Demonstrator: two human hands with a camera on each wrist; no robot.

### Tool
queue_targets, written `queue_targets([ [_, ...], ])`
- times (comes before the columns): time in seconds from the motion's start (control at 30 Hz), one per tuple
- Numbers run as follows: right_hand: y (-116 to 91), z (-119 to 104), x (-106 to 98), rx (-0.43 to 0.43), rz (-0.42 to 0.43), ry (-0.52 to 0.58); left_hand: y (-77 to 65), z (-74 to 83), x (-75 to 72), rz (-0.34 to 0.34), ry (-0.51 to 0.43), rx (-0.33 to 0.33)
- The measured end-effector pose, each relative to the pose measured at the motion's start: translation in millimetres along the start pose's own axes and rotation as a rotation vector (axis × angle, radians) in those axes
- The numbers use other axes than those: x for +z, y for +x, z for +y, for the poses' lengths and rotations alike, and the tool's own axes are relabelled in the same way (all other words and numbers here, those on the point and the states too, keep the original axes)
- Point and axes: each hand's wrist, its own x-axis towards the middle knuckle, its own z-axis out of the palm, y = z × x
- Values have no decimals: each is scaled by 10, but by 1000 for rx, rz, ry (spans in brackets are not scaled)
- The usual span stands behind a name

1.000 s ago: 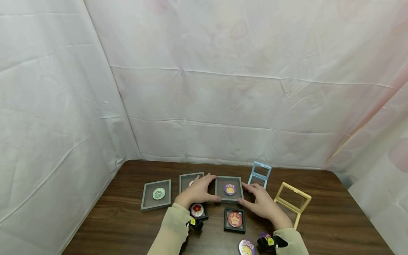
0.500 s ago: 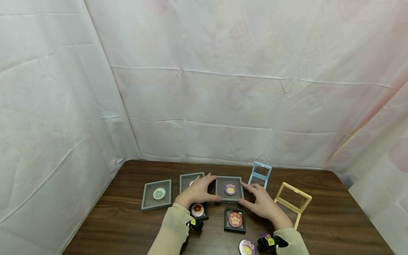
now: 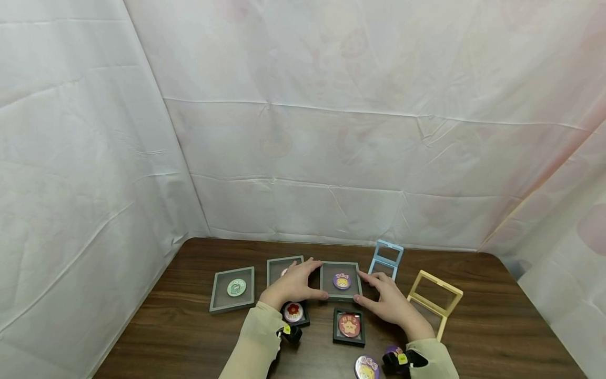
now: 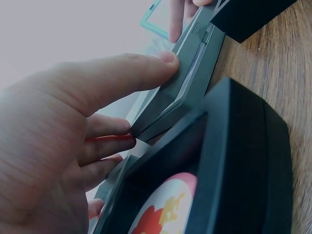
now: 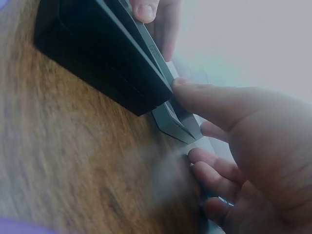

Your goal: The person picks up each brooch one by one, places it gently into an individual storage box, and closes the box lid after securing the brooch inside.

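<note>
Both hands hold a grey square display case (image 3: 352, 270) from its two sides. Inside it shows a purple round badge (image 3: 342, 281) with a yellow character. My left hand (image 3: 295, 281) has its thumb on the near edge and its fingers along the left side. At the right side, my right hand (image 3: 385, 300) mirrors this grip. The wrist views show a narrow wedge-shaped gap between the case's lid (image 4: 168, 90) and base. Just in front stands a black case (image 3: 348, 341) with a red badge. Under my left wrist sits another black case (image 4: 253, 146) with a flower badge.
A grey case (image 3: 220, 304) with a green badge lies at left; another grey case (image 3: 276, 267) is partly behind my left hand. A blue case (image 3: 389, 254) and a yellow case (image 3: 435, 282) stand opened at right. A loose purple badge (image 3: 366, 367) lies at the table's front.
</note>
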Motion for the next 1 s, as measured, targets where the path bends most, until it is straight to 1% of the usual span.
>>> queue_targets([
  [0.1,-3,7,2,8,-1,5,4,-3,1,3,0,5],
  [0.33,-5,18,11,22,-5,15,5,-5,3,-1,-15,-7],
  [0.5,-2,13,17,31,-4,15,11,-7,19,10,1,-4],
  [0.67,-1,1,17,42,-4,22,5,7,8,7,0,-12],
  [1.0,4,0,15,39,-7,34,-5,9,3,2,2,-16],
])
